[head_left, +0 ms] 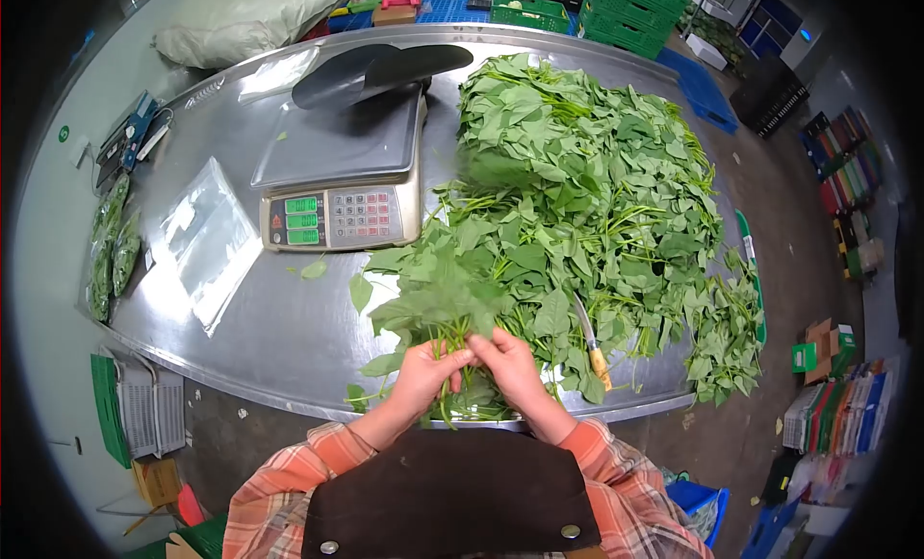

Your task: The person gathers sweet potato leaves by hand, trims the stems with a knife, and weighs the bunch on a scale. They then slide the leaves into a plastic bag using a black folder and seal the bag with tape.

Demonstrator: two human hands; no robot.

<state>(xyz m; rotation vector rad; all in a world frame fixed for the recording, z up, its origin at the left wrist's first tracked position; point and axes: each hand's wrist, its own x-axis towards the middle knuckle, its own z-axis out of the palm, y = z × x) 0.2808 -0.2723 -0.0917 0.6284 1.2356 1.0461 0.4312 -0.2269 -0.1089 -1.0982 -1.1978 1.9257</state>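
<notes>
My left hand (423, 374) is closed around the stems of a bunch of leafy greens (448, 304), close to the table's front edge. Beside it, my right hand (510, 365) pinches at the same stems, its fingertips touching the bunch. The leaves point away from me and are partly blurred. A large heap of leafy greens (577, 165) covers the right half of the metal table. Right of my hands lies a knife (595, 352) with a curved blade and a yellowish handle, among the leaves.
A digital scale (342, 213) with a black curved sheet (375, 73) on it stands left of the heap. Clear plastic bags (207, 237) lie left of the scale, and packed greens (108, 251) at the far left edge. Green crates (630, 15) stand behind the metal table (289, 357).
</notes>
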